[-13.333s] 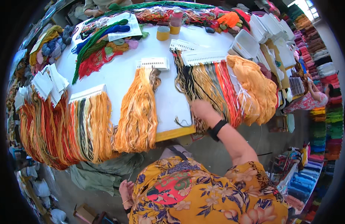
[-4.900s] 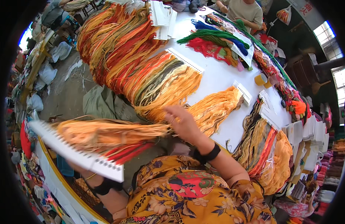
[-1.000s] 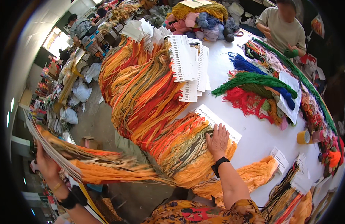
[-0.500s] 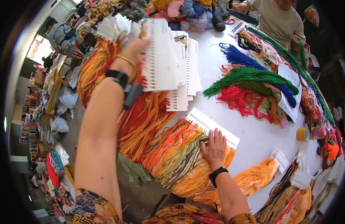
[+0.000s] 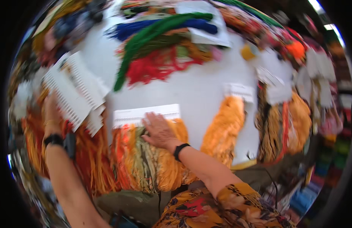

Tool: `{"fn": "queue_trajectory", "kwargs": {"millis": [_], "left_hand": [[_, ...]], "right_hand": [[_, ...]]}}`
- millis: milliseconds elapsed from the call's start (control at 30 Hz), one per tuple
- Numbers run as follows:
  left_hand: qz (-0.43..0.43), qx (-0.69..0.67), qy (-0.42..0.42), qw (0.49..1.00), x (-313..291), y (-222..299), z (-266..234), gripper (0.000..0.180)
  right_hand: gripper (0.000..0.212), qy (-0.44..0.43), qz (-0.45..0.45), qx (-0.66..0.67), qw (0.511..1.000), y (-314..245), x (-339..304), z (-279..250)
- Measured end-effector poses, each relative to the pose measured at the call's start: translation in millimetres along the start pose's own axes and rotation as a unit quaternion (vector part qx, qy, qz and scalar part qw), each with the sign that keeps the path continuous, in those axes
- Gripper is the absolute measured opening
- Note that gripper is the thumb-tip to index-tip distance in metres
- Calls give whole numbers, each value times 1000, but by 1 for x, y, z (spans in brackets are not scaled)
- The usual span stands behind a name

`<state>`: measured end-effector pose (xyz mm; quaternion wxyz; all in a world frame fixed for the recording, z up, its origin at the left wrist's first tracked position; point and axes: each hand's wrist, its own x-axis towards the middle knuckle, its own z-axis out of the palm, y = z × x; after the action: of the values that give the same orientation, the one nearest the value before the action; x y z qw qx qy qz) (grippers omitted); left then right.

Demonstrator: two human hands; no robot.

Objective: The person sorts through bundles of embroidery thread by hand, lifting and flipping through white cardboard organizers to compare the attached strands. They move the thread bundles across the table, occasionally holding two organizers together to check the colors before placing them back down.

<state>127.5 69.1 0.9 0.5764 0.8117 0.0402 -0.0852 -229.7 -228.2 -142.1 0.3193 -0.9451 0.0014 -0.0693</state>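
My right hand [image 5: 159,131] lies with fingers stretched out over the lower edge of a white punched card [image 5: 126,116]. From this card hang thread skeins [image 5: 143,163] in orange, red, green and brown. At the left, my left hand [image 5: 51,108] is beside a fanned pile of white punched cards [image 5: 67,93]; its fingers are blurred and partly hidden, so its grip does not show. Long orange and red threads [image 5: 94,161] hang below that pile.
Green [image 5: 157,36], blue and red yarn bundles lie at the far middle of the white table [image 5: 187,91]. Another carded orange skein [image 5: 223,125] lies to the right, then brown and orange hanks [image 5: 273,133]. A yellow tape roll [image 5: 250,51] stands behind them.
The view has swung to the right, so the table's things appear farther left and turned. My right hand remains on its card; my left remains by the card pile.
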Motion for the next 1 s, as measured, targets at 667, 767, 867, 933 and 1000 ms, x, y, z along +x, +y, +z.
{"fn": "queue_trajectory", "kwargs": {"millis": [667, 767, 867, 933, 1000], "left_hand": [[-175, 36, 214, 960, -308, -119, -44, 9], [-131, 201, 295, 925, -336, -108, 12, 15], [21, 359, 176, 916, -367, -136, 36, 42], [-25, 389, 13, 921, -399, -109, 133, 55], [45, 411, -113, 903, -417, -134, 152, 66]], "right_hand": [[30, 196, -41, -54, 978, 164, -86, -205], [26, 186, 156, -245, 939, 268, -172, -311], [47, 66, 308, -403, 859, 320, -220, -372], [50, 37, 320, -440, 838, 355, -247, -394], [55, -41, 336, -446, 829, 365, -236, -399]]}}
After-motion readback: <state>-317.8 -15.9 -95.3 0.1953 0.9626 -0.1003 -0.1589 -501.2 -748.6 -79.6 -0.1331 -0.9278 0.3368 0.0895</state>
